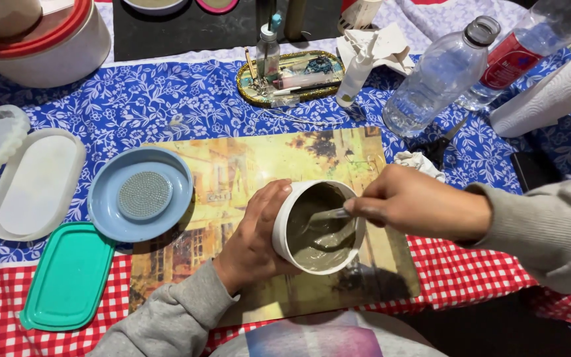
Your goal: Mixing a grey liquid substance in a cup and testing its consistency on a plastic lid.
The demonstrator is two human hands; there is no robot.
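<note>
While the left hand [252, 241] wraps its fingers around the white cup [318, 228] at the placemat's centre, the right hand [418, 201] pinches a stirrer [328, 215]; grey paste looks smooth, moulds at nine o'clock unfilled.

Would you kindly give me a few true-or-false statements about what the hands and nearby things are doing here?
1. The left hand grips the white cup of grey paste. True.
2. The right hand holds scissors. False: it holds a stirring stick dipped in the paste.
3. The blue round dish lies left of the cup. True.
4. The clear plastic bottle is capped. False: its mouth is open.
</note>
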